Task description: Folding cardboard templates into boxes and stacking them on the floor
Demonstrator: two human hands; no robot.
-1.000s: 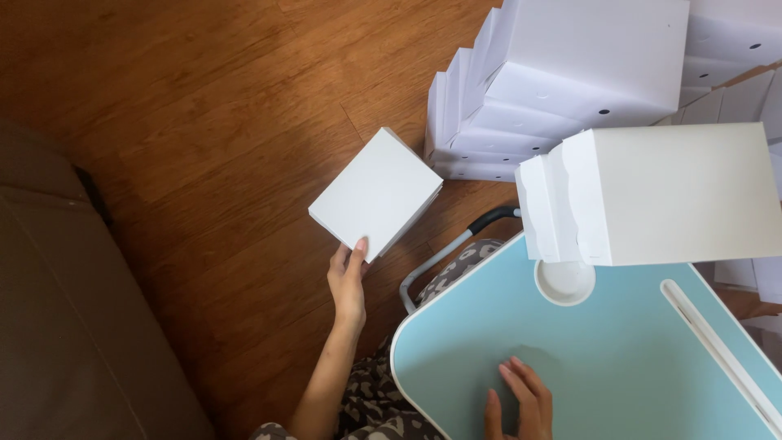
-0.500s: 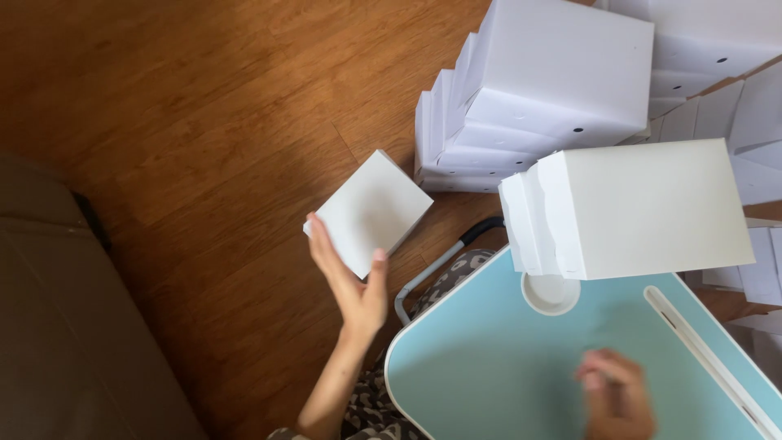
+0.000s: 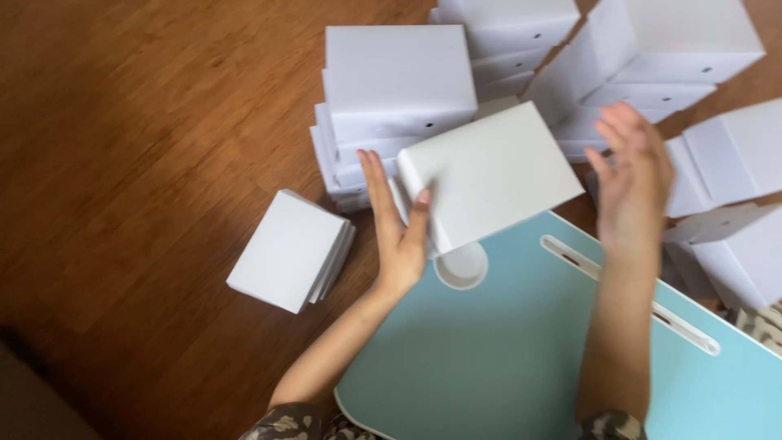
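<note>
While the white box (image 3: 489, 175) hangs tilted above the 12 o'clock edge of the pale blue worktop (image 3: 521, 358), I see my left hand (image 3: 397, 236) pressed flat on its 9 o'clock side, thumb hooked over the near corner, so that one grip bears the box's weight alone. My right hand (image 3: 631, 175) stands at 3 o'clock of the box, fingers spread and apart from it, palm turned inward as if to take the other side; it grasps nothing. Below the box, at its 6 o'clock, a round white recess (image 3: 461, 266) sits in the worktop, and a long slot (image 3: 627, 281) runs toward 4 o'clock. Further out, at 9 o'clock of my left hand, a small stack of flat white boxes (image 3: 289, 248) lies on the wooden floor (image 3: 138, 122), apart from the rest. Behind, from 12 to 3 o'clock, taller stacks of like boxes (image 3: 399, 77) crowd the floor, close by the worktop.
</note>
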